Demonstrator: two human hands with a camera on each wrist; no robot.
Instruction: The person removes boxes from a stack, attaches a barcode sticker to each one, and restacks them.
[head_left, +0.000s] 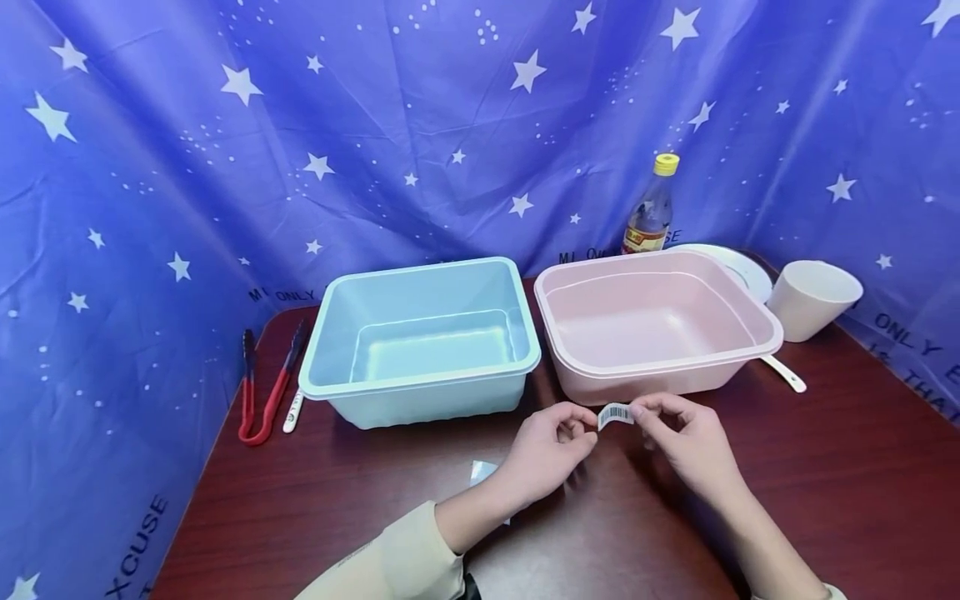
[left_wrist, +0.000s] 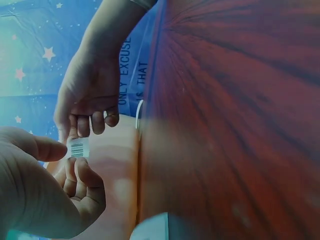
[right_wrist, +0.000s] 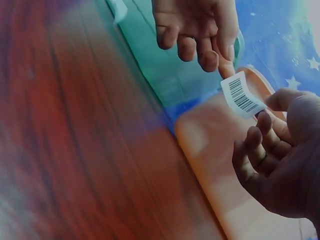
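Note:
A small white barcode label [head_left: 616, 414] bends slightly between my two hands, just above the table in front of the pink basin [head_left: 645, 385]. My right hand [head_left: 686, 437] pinches its right end between thumb and index finger. At the other end, my left hand [head_left: 551, 446] holds the label by a corner at its bent fingertips. The right wrist view shows the printed bars of the label [right_wrist: 241, 95] plainly. In the left wrist view both hands meet at the label [left_wrist: 78, 148]. A pale blue-white piece [head_left: 482, 472] lies partly hidden under my left forearm.
A light blue basin [head_left: 427, 400] stands left of the pink one. Red tongs [head_left: 262, 417] and a white handle [head_left: 295, 411] lie at far left. Toward the right are a yellow-capped bottle [head_left: 648, 212], a white plate [head_left: 746, 271], a white cup [head_left: 810, 300] and another white handle [head_left: 786, 373].

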